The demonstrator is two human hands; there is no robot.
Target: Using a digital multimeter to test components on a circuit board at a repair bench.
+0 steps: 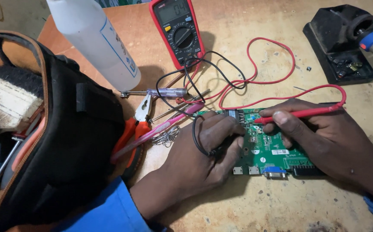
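Circuit board: a green circuit board [269,150] lies flat on the table [281,206], under and between both hands, its connector edge toward the person.
Left hand: the left hand [203,150] rests over the board's left end, fingers curled together on a black probe [219,150] pressed toward the board; the tip is hidden by the fingers.
Right hand: the right hand [319,137] lies over the board's right part, thumb and fingers pinched on a red probe [300,114] held nearly level, its point on the board's upper area.
Leads: a red lead [255,71] and a black lead [195,86] loop across the table back to the meter.
Meter: a red multimeter [177,31] lies beyond the board, near the far edge.
Bottle: a white plastic bottle [94,41] stands left of the meter.
Hand tools: orange-handled pliers [134,129], a clear-handled screwdriver [160,92] and a pink-handled tool [160,127] lie just left of the left hand.
Bag: an open black tool bag [61,146] sits at the left.
Soldering stand: a black stand [341,43] with a blue-collared iron sits at the far right, well apart from the board.
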